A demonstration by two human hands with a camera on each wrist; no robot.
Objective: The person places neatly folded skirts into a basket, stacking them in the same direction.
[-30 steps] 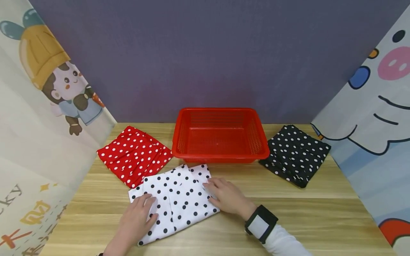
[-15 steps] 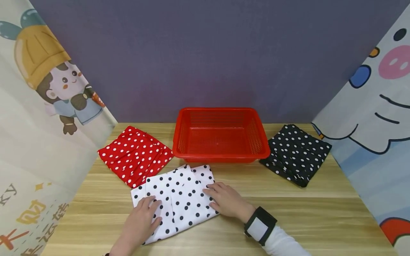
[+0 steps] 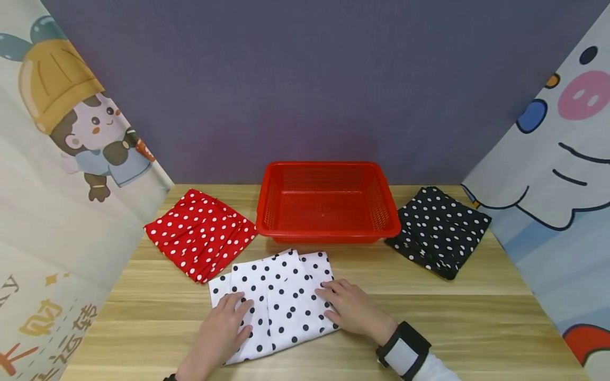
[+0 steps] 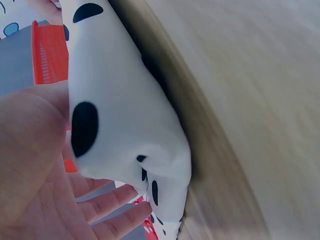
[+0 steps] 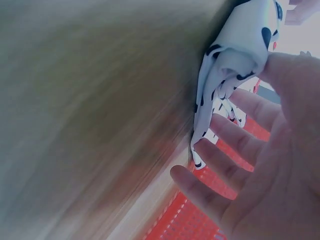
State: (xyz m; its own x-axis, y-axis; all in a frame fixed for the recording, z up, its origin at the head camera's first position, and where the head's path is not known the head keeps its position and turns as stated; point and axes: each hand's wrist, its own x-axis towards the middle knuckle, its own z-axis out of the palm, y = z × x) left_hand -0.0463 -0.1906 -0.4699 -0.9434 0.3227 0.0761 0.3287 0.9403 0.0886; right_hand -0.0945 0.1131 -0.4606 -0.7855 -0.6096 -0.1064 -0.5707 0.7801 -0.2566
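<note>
A folded white cloth with black dots lies on the wooden table in front of the basket. On its left part rests my left hand, fingers spread and relaxed. My right hand touches the cloth's right edge with loosely bent fingers. In the left wrist view the fingers lie along the side of the white cloth. From the right wrist view, extended fingers are beside the layered edge of the cloth.
A red plastic basket stands at the back centre. The red dotted cloth lies to its left, the black dotted cloth to its right. Behind the table is a grey-purple panel, with printed curtains on both sides.
The white cloth has shifted to the right and slightly nearer the table's front edge, and both hands have moved right along with it. The basket and other cloths stay in place.
</note>
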